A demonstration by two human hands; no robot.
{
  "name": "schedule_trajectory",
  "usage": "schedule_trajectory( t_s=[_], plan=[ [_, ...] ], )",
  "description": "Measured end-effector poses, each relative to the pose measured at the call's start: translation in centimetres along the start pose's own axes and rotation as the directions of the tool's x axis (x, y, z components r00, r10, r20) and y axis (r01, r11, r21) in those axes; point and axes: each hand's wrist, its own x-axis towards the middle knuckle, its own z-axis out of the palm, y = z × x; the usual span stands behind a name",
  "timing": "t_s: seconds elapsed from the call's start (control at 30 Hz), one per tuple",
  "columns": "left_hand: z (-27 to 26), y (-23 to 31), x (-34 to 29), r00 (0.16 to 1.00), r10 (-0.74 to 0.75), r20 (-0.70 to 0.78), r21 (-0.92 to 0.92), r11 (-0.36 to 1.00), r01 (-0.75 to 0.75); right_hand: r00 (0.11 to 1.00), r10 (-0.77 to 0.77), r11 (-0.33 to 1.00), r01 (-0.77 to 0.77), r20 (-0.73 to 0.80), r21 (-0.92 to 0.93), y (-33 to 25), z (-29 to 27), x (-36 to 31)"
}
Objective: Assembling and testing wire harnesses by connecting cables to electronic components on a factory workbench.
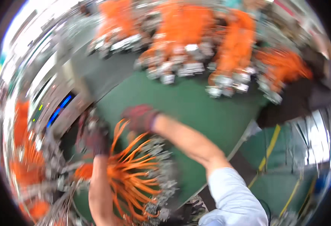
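Both hands wear dark red and black gloves and are smeared by motion. My left hand is at the left edge of the green table, beside a grey boxy device with lit displays. Greyish shapes show at its fingertips, too blurred to name. My right hand reaches in from the right, over the upper ends of a fanned bundle of orange cables. Whether it grips one of them is hidden by blur. Grey connectors tip the bundle's right side, below my right forearm.
Several piles of orange cables with silvery connectors lie along the far side of the green table top. More orange cables and grey leads crowd the left. Beyond the table's right edge, yellow lines mark the floor.
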Motion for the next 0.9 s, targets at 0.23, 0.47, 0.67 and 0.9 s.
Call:
schedule_trajectory(
  t_s=[0.23, 0.47, 0.67, 0.9],
  plan=[
    [1.3, -1.1, -2.2, 0.956, -0.108, 0.271, 0.717, 0.686, -0.126, 0.997, 0.062, 0.884, -0.074, -0.040, -0.462, -5.0, -0.4, -2.5],
    [4.1, -0.3, -5.3, 0.944, -0.136, 0.302, 0.784, 0.598, -0.165, 0.969, 0.247, 0.895, -0.235, -0.018, -0.380, -4.2, -0.1, -2.1],
    [3.3, -0.9, -6.3, 0.962, -0.011, 0.274, 0.810, 0.542, -0.224, 0.928, 0.291, 0.954, -0.262, 0.232, -0.149, -4.2, -7.0, -1.5],
    [3.5, -2.1, -5.6, 0.939, -0.080, 0.333, 0.750, 0.626, -0.213, 0.999, 0.019, 0.997, -0.023, -0.049, -0.072, 0.1, -0.5, 2.2]
  ],
)
